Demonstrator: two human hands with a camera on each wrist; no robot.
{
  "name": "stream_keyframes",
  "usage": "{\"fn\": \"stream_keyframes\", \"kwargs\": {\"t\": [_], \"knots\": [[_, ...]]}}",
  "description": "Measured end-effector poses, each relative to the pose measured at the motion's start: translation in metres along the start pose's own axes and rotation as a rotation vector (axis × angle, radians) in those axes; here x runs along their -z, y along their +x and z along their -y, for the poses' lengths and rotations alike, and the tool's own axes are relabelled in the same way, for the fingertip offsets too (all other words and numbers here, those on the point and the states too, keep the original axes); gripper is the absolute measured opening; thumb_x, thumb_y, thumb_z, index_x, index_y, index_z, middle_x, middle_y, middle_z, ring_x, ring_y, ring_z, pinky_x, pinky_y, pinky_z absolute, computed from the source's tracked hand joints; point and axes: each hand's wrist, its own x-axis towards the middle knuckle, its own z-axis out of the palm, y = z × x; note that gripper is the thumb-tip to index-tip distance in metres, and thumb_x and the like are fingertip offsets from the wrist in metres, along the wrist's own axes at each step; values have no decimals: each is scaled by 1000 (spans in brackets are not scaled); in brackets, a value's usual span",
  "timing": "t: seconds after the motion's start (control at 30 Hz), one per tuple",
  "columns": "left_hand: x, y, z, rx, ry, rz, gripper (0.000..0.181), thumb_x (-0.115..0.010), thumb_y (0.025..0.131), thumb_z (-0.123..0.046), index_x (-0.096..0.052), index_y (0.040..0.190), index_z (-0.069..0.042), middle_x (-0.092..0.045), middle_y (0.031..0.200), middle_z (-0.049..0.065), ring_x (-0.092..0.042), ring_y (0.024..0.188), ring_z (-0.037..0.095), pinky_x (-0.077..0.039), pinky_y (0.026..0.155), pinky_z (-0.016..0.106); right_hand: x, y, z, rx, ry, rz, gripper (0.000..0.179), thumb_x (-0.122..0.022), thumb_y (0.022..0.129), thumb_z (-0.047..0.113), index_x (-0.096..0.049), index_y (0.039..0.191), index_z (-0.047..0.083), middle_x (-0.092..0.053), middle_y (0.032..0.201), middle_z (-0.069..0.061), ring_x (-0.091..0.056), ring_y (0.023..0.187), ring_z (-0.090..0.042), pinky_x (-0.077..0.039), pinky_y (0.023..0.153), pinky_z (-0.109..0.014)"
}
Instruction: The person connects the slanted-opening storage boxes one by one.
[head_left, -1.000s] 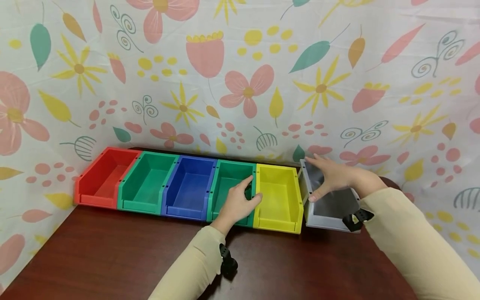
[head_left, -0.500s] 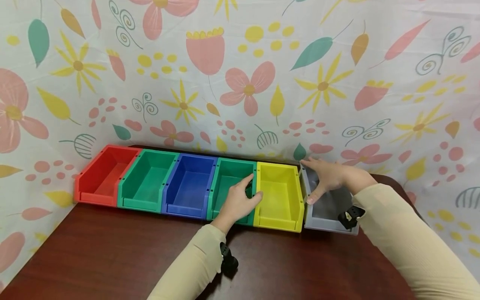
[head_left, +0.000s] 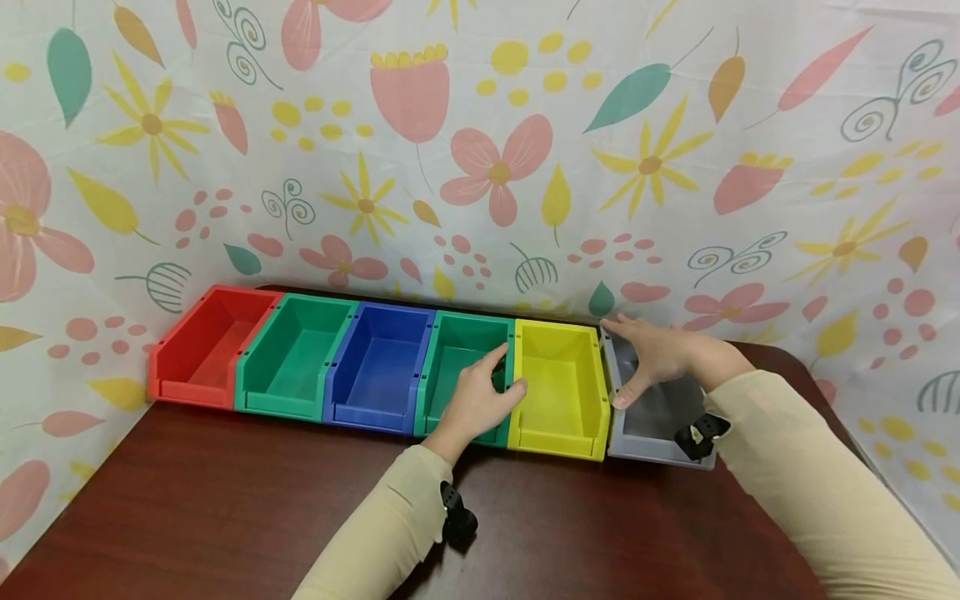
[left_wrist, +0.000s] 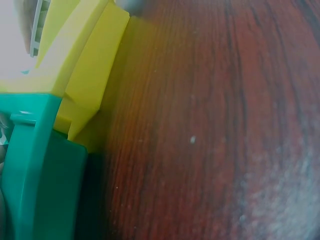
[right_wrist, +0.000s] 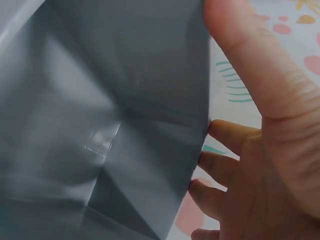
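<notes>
A row of plastic storage bins stands on the table in the head view. My left hand (head_left: pixel 480 404) reaches over the right-hand green storage bin (head_left: pixel 447 367), its fingers on the bin's side and its thumb over the wall shared with the yellow storage bin (head_left: pixel 558 383). At the right end is a grey storage bin (head_left: pixel 663 412), set close against the yellow one. My right hand (head_left: pixel 656 354) grips its left side, thumb and fingers spread along the rim. In the right wrist view, the fingertips (right_wrist: pixel 220 131) meet the edge of the grey bin (right_wrist: pixel 150 100).
Further left stand a blue bin (head_left: pixel 381 367), another green bin (head_left: pixel 296 358) and a red bin (head_left: pixel 217 346). A flower-patterned curtain (head_left: pixel 337 108) hangs right behind the row. The dark wooden table (head_left: pixel 225 492) extends in front of the bins.
The grey bin has shifted left and levelled against the yellow bin, with my right hand moving along with it. My left hand has kept its place.
</notes>
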Motion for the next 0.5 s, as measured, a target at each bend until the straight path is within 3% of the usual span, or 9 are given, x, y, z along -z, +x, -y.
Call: {"fn": "stream_keyframes", "kwargs": {"t": [0.23,0.5], "knots": [[0,1,0,1,2,-7,67,-55,87,-43,-36,147,-20,-43,147,5,-53,121,24,-45,98,45,-3,3,0,-14,2,5,137,-81,49,63,-14,152,4,-8,155,-29,-9,140,-51,-4,100,-76],[0,1,-1,1,1,-4,67,-54,87,-44,-36,147,-20,-43,147,4,-47,129,24,-43,100,46,-8,5,-1,-14,-15,-4,138,-81,48,65,-14,152,4,-9,154,-29,-11,139,-52,-12,98,-77]]}}
